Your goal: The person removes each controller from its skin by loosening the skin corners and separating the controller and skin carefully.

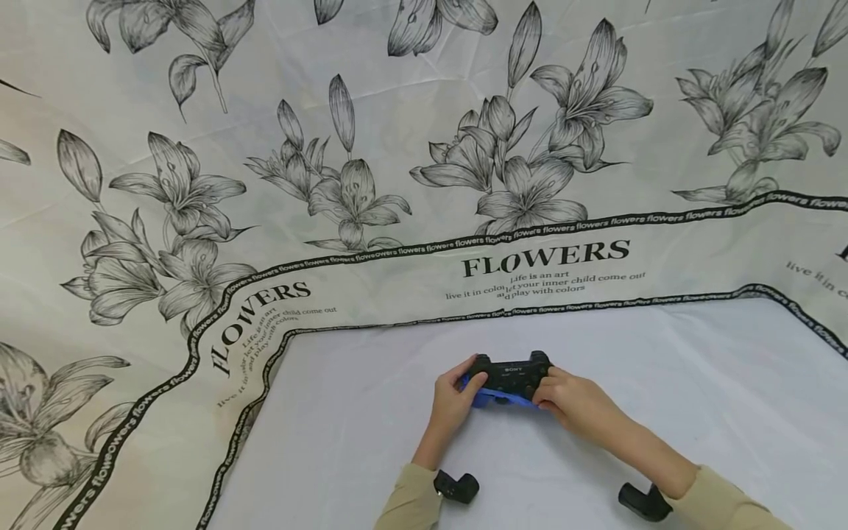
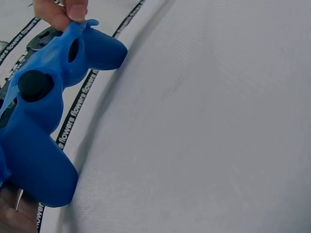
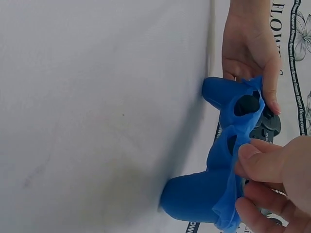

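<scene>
A black game controller (image 1: 513,372) marked SONY is partly inside a blue silicone cover (image 1: 490,396). The cover wraps both handles, and a thumbstick (image 2: 35,85) pokes through one of its holes. Along the controller's far side, the black shell is bare. My left hand (image 1: 453,394) grips one end, thumb on top and fingers beneath. At the other end, my right hand (image 1: 583,405) pinches the cover's loose edge between thumb and forefinger, shown close up in the right wrist view. The cover's edge looks wrinkled near those fingers (image 3: 255,160).
Underneath lies a white tabletop cloth (image 1: 358,427). Behind it rises a pale floral fabric (image 1: 371,280) with black lettered bands. Each wrist carries a black camera, the left one (image 1: 457,487) and the right one (image 1: 644,502), near beige sleeves.
</scene>
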### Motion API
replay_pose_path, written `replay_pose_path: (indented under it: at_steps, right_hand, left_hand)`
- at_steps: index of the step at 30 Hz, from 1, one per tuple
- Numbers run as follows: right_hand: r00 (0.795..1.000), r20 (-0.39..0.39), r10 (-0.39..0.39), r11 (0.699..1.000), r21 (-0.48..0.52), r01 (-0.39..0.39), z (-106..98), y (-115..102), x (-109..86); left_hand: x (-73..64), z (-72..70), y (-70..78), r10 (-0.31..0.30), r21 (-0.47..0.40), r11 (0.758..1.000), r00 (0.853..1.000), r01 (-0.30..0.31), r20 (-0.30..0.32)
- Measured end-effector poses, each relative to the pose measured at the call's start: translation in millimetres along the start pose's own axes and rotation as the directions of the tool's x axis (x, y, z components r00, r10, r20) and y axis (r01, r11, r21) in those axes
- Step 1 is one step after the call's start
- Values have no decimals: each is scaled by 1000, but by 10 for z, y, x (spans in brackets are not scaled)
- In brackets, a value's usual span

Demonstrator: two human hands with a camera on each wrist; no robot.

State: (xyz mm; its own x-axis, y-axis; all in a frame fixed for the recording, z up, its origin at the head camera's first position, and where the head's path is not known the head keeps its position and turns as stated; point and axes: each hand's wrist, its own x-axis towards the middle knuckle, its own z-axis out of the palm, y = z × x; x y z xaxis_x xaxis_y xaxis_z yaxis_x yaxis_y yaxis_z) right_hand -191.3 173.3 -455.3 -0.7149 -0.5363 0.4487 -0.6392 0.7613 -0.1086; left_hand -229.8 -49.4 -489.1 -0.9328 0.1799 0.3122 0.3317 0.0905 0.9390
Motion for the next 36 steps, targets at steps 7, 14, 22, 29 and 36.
replay_pose_path:
  at_steps: [7,14,22,29,36]
  right_hand:
    - [996,-60,63,998,12,-62,31,27,-15]
    - [985,-28,171,984,46,-169,-19,11,18]
    - [980,45,194,976,97,-197,-92,-84,146]
    - [984,35,176,979,97,-178,-18,-170,301]
    - [992,-15,124,991,48,-123,89,-261,393]
  left_hand:
    - [26,42,-48,-19,-10,1000,999,19,-41]
    - [6,52,-23,-23,-15,1000,999,22,-46]
    - [23,69,-123,-4,-32,999,998,2,-65]
    - [5,64,-13,-18,-52,999,998,15,-58]
    - [-4,55,-14,-22,-58,998,998,19,-54]
